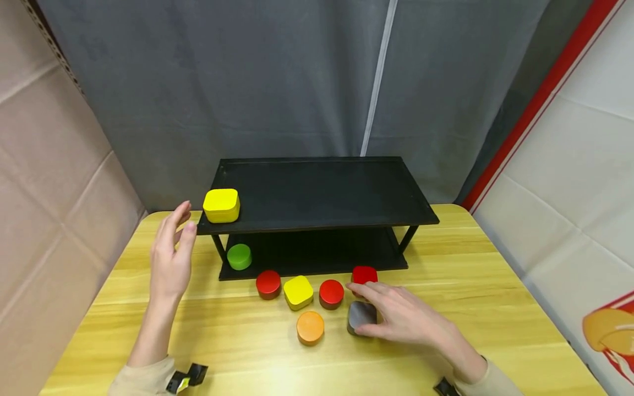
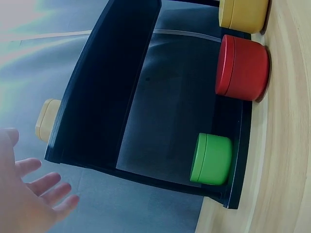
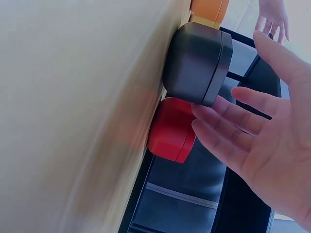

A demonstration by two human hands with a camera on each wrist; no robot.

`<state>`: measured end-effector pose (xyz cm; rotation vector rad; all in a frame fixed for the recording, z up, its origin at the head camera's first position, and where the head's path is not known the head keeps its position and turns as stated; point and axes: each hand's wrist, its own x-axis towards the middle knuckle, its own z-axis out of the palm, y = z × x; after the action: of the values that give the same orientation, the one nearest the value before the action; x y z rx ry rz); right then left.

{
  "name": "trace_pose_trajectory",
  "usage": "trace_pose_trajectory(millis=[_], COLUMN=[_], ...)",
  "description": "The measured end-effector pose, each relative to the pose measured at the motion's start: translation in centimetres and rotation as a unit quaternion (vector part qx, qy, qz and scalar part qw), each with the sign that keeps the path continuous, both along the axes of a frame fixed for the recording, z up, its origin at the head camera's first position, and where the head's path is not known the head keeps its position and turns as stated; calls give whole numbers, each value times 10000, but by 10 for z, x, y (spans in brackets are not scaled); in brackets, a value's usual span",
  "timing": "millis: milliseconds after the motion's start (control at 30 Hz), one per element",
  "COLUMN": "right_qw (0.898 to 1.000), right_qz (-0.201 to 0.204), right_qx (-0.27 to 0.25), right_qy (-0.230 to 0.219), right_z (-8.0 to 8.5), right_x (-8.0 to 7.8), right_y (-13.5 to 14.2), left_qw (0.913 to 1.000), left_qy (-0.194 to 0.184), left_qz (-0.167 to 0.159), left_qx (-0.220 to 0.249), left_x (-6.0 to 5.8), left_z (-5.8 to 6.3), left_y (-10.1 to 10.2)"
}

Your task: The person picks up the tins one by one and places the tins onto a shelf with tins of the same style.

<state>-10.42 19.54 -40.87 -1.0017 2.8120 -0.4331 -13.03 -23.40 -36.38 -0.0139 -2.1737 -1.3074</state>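
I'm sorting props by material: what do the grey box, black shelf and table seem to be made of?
Grey box: probably painted metal, satin; soft sheen and thin lid seam, though plastic is possible.
Black shelf: painted metal or wood, low-gloss; its even dark surface leaves this open.
Table: wood or wood-look laminate, slightly glossy; streaky grain and a bright reflection show.

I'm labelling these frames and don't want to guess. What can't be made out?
Head: part of the red container beside the right hand, hidden by that hand.
Head: right side of the gray container, behind the same hand.
Left wrist: base of the yellow container on the black shelf, hidden by the shelf.
Right wrist: rest of the orange container, cut off by the top edge.
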Motion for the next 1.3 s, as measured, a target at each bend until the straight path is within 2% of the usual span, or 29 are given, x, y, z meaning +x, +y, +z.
trace_pose_trajectory(millis=[133, 233, 533, 833, 1300], right_qw=[9998, 9997, 9993, 9990, 9987], right_qz=[-56, -72, -41, -35, -28], right_qx=[163, 209, 303, 381, 389], right_qy=[-106, -136, -197, -225, -323], right_z=[-2, -3, -5, -8, -10], right_x=[2, 2, 5, 6, 4], right_y=[0, 1, 2, 2, 1], left_qw=[9988, 9975, 9953, 9908, 9861], left_qy=[-441, -624, -904, -1216, -1372], left_qz=[7, -35, -142, -492, -752], left_qx=[208, 323, 310, 334, 564], left_x=[-1, -2, -6, -9, -12], left_z=[0, 0, -5, -7, -11], left_y=[-1, -1, -3, -5, -2])
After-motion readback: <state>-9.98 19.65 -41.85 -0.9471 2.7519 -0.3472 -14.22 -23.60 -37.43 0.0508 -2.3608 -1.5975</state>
